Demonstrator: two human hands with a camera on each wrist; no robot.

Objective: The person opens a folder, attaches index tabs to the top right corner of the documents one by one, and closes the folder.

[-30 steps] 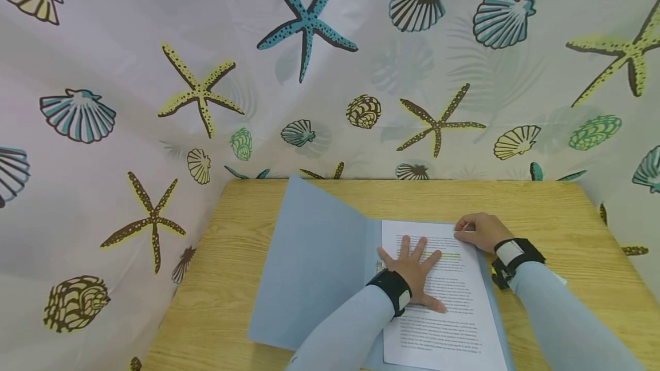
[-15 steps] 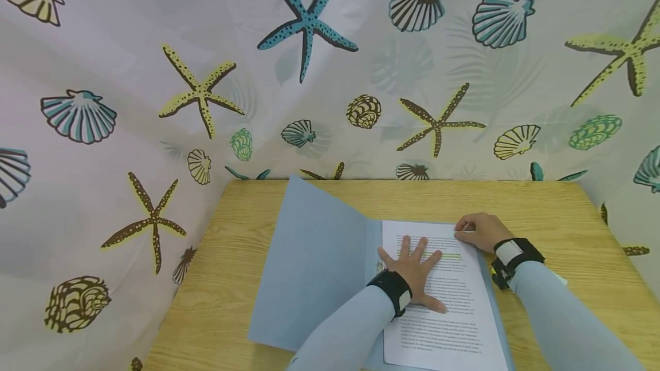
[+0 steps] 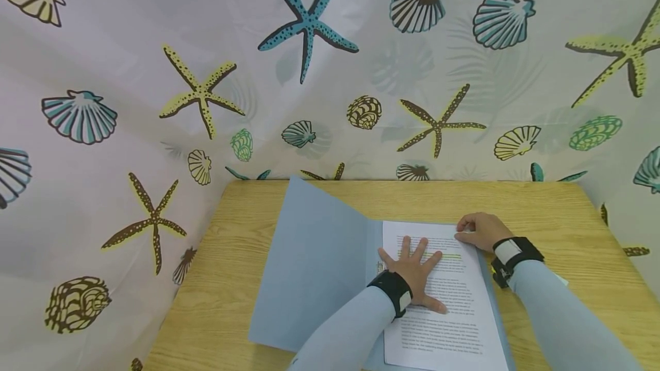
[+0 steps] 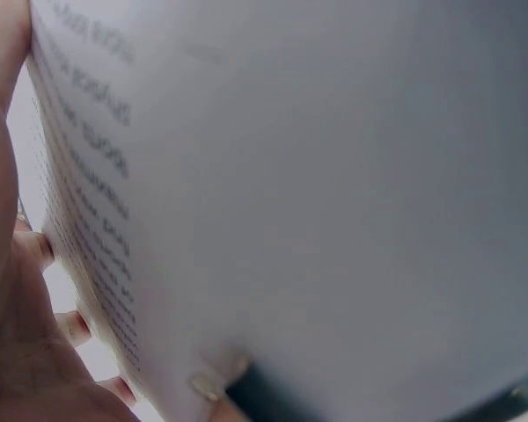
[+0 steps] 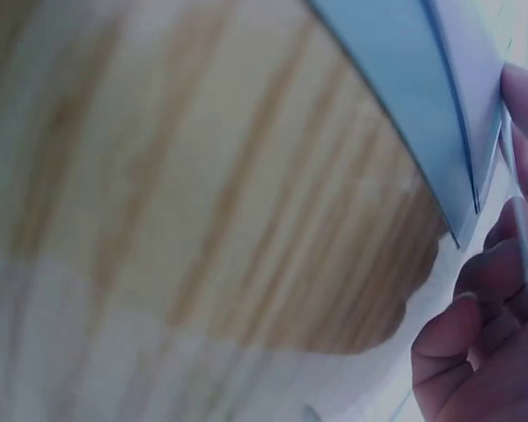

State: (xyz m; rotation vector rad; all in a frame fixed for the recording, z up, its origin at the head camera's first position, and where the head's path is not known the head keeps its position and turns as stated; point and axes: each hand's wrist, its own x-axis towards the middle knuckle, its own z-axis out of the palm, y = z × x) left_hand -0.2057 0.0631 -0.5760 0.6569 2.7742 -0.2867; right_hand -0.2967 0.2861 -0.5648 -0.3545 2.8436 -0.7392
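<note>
A light-blue folder (image 3: 314, 268) lies opened on the wooden table, its cover swung left. Printed pages (image 3: 438, 336) with a yellow-green highlighted line lie on its right side. My left hand (image 3: 412, 276) rests palm down on the pages, fingers spread. At their top right corner, my right hand (image 3: 482, 232) pinches the paper between thumb and bent fingers. The right wrist view shows a thin translucent edge between the thumb (image 5: 526, 101) and fingers; whether it is a sheet or a separate strip I cannot tell. Blurred paper (image 4: 317, 202) fills most of the left wrist view.
A metal clip (image 3: 380, 266) sits at the folder's inner spine, partly behind the left hand. Something yellow and a pale green-white piece (image 3: 561, 279) show beside the right wrist, mostly hidden by it. A curtain (image 3: 361, 62) with shells and starfish hangs behind the table (image 3: 247, 205).
</note>
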